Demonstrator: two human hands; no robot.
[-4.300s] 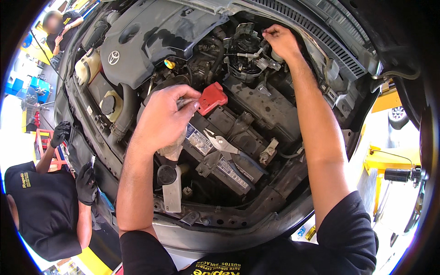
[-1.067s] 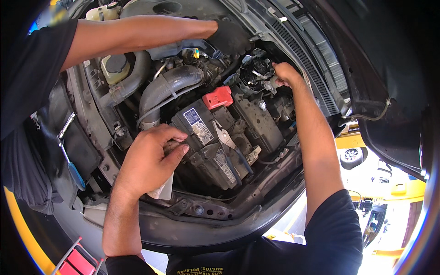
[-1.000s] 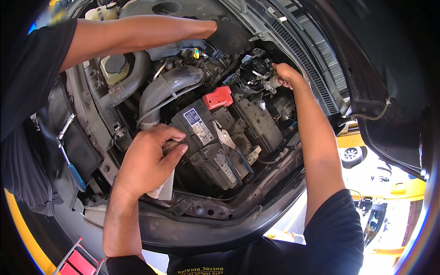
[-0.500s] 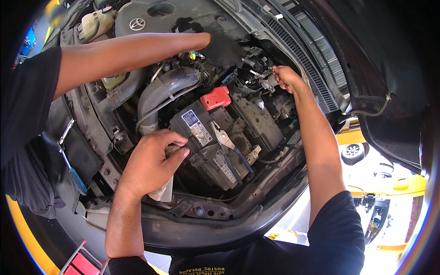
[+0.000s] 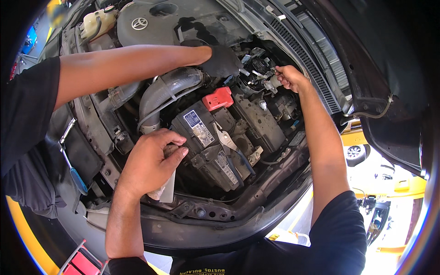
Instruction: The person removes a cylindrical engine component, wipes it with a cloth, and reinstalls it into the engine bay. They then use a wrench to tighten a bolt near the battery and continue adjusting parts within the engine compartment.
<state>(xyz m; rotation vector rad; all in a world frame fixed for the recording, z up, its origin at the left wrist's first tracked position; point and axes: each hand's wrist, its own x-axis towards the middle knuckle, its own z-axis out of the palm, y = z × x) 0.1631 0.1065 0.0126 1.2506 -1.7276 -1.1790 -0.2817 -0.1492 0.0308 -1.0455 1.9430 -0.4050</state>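
My left hand (image 5: 153, 158) is curled at the front edge of the engine bay, beside the car battery (image 5: 195, 126). Thumb and forefinger come close together, and whatever lies under the fingers is mostly hidden. Below its palm shows a pale, whitish piece (image 5: 160, 192). At the back of the bay my right hand (image 5: 292, 79) has its fingers pinched at the metal and plastic fittings (image 5: 270, 84); what they grip is too small to make out. Just left of these fittings works another person's black-gloved hand (image 5: 223, 62), its fingertips among the parts.
Pliers (image 5: 225, 139) lie across the battery, near a red terminal cover (image 5: 216, 98). A thick black air hose (image 5: 167, 89) curves left of it. A ratchet (image 5: 66, 151) and a blue-handled screwdriver (image 5: 77, 179) are at the left. The raised hood (image 5: 366, 59) hangs at right.
The other person's forearm and gloved hand have come slightly lower in the picture. My hands keep nearly the same places and grips.
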